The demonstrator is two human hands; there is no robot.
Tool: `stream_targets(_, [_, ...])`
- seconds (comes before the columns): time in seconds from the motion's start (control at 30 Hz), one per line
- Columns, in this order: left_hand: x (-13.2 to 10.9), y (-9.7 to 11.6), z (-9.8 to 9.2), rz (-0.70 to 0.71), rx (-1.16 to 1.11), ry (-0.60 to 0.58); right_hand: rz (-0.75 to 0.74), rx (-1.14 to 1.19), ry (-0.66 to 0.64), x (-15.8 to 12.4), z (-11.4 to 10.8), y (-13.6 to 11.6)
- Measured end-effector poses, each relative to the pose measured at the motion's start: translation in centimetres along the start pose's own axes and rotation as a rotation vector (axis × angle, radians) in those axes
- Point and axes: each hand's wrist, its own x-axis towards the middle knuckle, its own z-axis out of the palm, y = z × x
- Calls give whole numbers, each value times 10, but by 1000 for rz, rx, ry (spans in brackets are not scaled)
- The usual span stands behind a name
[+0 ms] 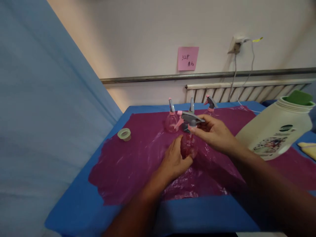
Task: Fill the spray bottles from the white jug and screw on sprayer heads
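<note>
My left hand [174, 160] is wrapped round the body of a small clear pink spray bottle [189, 147] that stands on a magenta plastic sheet [128, 164]. My right hand [214, 131] pinches the bottle's grey and pink trigger spray head [190, 119] at its collar, just above the bottle's neck. Three more spray bottles stand behind: one at the left [171, 120], one in the middle [192, 106], one at the right [210, 104].
A green tape roll [124, 134] lies at the sheet's left edge. A large white jug with a green top [276, 130] leans at the right. A blue cloth [81, 207] covers the table. A blue curtain [37, 115] hangs at the left. A radiator [247, 93] and wall lie behind.
</note>
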Motion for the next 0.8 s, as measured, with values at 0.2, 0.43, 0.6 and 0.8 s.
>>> stream_targets(0.2, [3, -2, 1, 40, -68, -5, -9, 67, -107, -13, 8, 40])
stream_targets(0.43, [4, -7, 6, -12, -63, -5, -73, 13, -13, -26, 10, 51])
stream_targets(0.6, [5, -10, 8, -19, -54, 11, -61, -13, 101, -31, 16, 59])
stream_targets(0.8, [5, -13, 8, 3, -41, 31, -61, -18, 204, -34, 31, 57])
